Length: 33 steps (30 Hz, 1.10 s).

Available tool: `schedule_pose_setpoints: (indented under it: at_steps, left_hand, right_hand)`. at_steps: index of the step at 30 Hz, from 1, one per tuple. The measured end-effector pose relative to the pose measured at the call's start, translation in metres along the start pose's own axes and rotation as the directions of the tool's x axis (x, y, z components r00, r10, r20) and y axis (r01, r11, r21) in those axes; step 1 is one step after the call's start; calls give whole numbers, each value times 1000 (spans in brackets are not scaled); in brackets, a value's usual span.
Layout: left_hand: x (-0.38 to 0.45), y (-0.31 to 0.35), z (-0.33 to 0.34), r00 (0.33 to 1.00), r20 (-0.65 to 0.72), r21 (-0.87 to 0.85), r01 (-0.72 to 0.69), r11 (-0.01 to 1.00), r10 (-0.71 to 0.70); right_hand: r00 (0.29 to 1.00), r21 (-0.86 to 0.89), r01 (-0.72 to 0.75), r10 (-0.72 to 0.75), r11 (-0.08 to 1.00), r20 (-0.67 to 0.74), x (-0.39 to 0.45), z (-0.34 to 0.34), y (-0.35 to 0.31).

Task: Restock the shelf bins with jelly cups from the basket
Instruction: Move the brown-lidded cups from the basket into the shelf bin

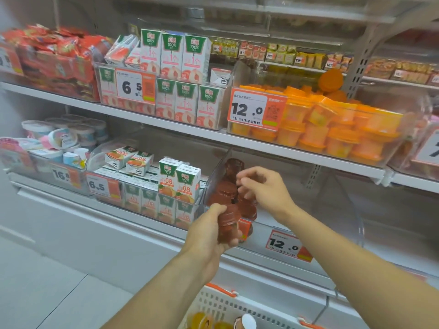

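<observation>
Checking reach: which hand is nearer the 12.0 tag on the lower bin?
Left. The left hand, gripping a brown cup, is just left of the tag; the right hand is above it.

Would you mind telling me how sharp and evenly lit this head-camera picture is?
Head view: lighting bright and even; wide-angle bending curves the shelf edge; snack packets at the far left smear; the left hand holding dark red jelly cups looks slightly motion-blurred.

We see jelly cups (228,189) in the lower bin (215,173); juice cartons (179,182) just left of it, basket (240,309) below, in front.
</observation>
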<state>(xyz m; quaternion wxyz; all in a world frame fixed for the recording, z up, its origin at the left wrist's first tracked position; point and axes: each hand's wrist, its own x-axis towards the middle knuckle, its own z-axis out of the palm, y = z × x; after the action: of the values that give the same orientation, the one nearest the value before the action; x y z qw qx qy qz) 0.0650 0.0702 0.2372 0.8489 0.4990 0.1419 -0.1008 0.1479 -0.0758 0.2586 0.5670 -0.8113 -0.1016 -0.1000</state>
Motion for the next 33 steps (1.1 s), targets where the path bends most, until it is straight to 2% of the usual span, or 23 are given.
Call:
schedule_pose_setpoints:
  at_steps: [2, 4, 7, 10, 13, 15, 19, 21, 24, 27, 33]
  left_hand:
    - [-3, 2, 0, 1000, 12, 3, 3, 1000, -3]
    - [-7, 1, 1, 998, 58, 41, 4, 999, -6]
    - [-13, -5, 6, 993, 115, 86, 23, 996, -32]
    - [-17, -6, 10, 993, 113, 48, 14, 999, -19]
    - [-21, -4, 11, 998, 63, 26, -31, 999, 29]
    - [-20, -6, 10, 997, 54, 82, -53, 995, 49]
    - [-17, -11, 7, 999, 33, 202, -17, 979, 11]
    - [-16, -13, 7, 1000, 22, 249, 9, 969, -15]
    - [-12, -15, 7, 999, 21, 290, 29, 957, -36]
    - [-10, -19, 8, 996, 64, 312, 42, 949, -65]
    - [-1, -25, 3, 991, 100, 399, 46, 916, -94]
  right_hand:
    - [976, 50, -46, 34, 998, 213, -25, -9, -12]
    - [932, 4, -45, 40, 999, 361, -44, -17, -19]
    - [901, -129, 46, 14, 991, 434, -59, -21, -25]
    - [933, -122, 39, 7, 992, 359, -60, -23, -22]
    - [963, 50, -75, 59, 996, 264, -56, -29, -12]
    - [979, 106, -83, 61, 991, 196, -50, -30, -7]
    - [999, 29, 7, -6, 1000, -47, -20, -21, -1]
    - [992, -64, 45, -52, 997, -114, 0, -12, 3]
    - [990, -229, 63, -91, 971, -111, 27, 2, 11]
    - [996, -361, 30, -60, 932, -72, 37, 12, 16]
    - [991, -453, 70, -114, 889, -70, 38, 20, 19]
